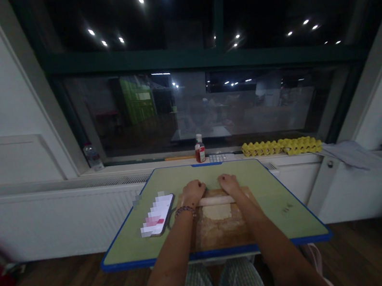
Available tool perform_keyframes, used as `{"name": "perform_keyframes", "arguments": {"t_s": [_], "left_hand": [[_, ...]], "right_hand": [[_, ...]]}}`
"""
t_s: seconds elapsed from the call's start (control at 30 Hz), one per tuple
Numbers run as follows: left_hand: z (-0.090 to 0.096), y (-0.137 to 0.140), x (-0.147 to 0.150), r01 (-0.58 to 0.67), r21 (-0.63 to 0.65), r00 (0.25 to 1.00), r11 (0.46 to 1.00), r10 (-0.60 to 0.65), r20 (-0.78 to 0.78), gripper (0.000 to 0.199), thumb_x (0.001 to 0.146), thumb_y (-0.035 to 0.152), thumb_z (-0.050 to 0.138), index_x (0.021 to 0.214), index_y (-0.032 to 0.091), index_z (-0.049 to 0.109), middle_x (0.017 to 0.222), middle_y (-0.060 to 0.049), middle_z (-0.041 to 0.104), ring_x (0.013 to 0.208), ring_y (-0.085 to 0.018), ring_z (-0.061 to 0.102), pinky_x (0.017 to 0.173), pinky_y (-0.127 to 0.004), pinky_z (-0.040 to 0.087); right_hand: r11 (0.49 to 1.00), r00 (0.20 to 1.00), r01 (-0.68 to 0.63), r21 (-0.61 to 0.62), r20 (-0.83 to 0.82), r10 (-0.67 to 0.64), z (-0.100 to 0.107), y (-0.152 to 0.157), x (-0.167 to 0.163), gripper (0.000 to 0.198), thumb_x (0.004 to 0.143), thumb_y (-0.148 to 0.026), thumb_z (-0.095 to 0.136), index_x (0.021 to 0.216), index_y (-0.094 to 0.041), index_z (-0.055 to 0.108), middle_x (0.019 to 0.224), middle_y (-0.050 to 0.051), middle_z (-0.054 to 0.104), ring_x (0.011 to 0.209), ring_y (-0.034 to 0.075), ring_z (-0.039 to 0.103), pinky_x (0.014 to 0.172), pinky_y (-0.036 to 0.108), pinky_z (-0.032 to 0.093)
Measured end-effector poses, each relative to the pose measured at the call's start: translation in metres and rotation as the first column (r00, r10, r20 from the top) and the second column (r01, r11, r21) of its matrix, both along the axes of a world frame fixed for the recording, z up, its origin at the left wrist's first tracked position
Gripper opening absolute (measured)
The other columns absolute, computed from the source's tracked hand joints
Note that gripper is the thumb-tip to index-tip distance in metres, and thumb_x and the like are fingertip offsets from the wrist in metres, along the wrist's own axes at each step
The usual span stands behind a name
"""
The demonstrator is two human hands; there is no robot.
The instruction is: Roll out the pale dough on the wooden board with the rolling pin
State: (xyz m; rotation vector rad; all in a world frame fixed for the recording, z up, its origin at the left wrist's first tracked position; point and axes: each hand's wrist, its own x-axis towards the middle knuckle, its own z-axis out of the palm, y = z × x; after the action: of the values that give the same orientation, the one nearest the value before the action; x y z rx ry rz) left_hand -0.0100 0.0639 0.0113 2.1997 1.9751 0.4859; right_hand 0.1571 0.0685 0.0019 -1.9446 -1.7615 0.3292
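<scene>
A pale rolling pin [217, 200] lies crosswise over a wooden board [221, 238]. Its left end runs under my left hand [194, 191], whose fingers are curled. At the other end my right hand [228, 183] is closed too, its palm on the pin. Both hands hide the ends of the pin. Just on the near side of it, a flat, pale sheet of dough [217, 212] rests on the board. White smears, like flour, mark the board around the dough. A beaded bracelet [185, 211] is on my left wrist.
Left of the board lies a phone [159, 215] on the green, blue-edged table [288, 224]. On the windowsill behind stand a red-labelled bottle [199, 149], a clear water bottle [93, 157] and yellow egg-carton-like trays [281, 146]. A grey cloth [347, 156] hangs at the right.
</scene>
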Motion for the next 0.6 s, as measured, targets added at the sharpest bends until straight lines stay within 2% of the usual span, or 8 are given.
{"name": "perform_keyframes", "arguments": {"t_s": [0.43,0.6], "left_hand": [[0.008,-0.006,0.0,0.023,-0.023,1.0,0.999,-0.022,0.015,0.034,0.091,0.033,0.043,0.096,0.017,0.073,0.102,-0.013,0.074,0.094,-0.022,0.068,0.073,-0.027,0.045],[0.009,-0.007,0.001,0.017,-0.029,1.0,0.999,-0.016,0.025,0.034,0.091,0.032,0.043,0.099,0.017,0.073,0.106,-0.013,0.073,0.097,-0.023,0.068,0.076,-0.028,0.046]], "right_hand": [[0.996,0.993,-0.066,-0.067,-0.1,0.059,-0.001,0.006,0.001,0.034,0.093,-0.04,0.058,0.119,-0.019,0.059,0.122,0.007,0.06,0.103,0.02,0.061,0.089,0.042,0.052],[0.997,0.992,-0.06,-0.051,-0.118,0.054,-0.003,0.005,0.001,0.025,0.094,-0.027,0.05,0.101,-0.017,0.072,0.109,0.007,0.071,0.102,0.018,0.062,0.089,0.026,0.046]]}}
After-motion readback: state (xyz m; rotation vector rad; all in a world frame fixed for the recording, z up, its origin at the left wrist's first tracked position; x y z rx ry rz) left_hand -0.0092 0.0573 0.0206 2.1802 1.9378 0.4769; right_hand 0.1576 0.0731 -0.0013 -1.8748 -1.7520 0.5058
